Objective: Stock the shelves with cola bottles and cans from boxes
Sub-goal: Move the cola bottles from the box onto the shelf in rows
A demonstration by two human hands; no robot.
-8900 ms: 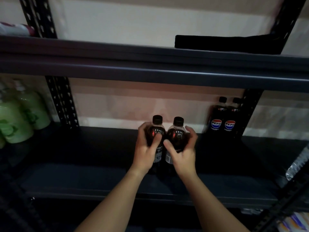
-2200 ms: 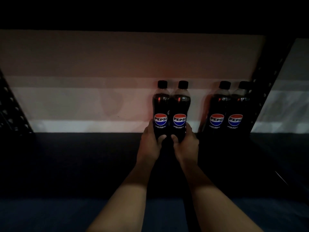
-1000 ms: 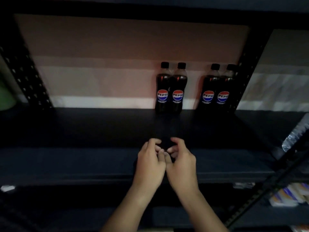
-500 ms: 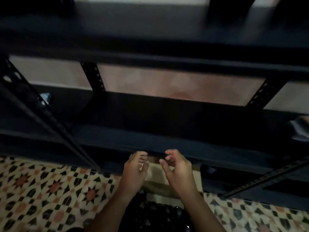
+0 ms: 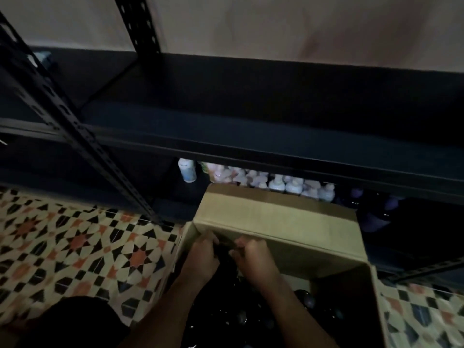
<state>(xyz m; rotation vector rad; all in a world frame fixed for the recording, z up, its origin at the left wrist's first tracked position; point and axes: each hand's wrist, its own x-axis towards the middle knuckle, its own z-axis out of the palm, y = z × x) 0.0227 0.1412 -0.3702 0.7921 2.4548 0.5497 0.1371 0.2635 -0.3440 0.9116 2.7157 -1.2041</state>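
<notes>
both hands [image 5: 227, 257] reach into the cardboard box [image 5: 281, 222] (grip unclear) among dark rounded bottles [image 5: 308, 301].

Both hands are working down inside the open cardboard box [image 5: 281, 222], left hand [image 5: 200, 259] and right hand [image 5: 256, 262] side by side at its far left corner, crowding each other there. Dark bottle caps [image 5: 310, 301] are packing the box floor, leaving open room only above them. The far flap is standing up, blocking the way to the small pale bottles [image 5: 288, 185] behind it. The dark shelf [image 5: 251, 136] is hanging over them. The slotted upright [image 5: 82, 144] is slanting across the patterned floor [image 5: 75, 247] on the left.
</notes>
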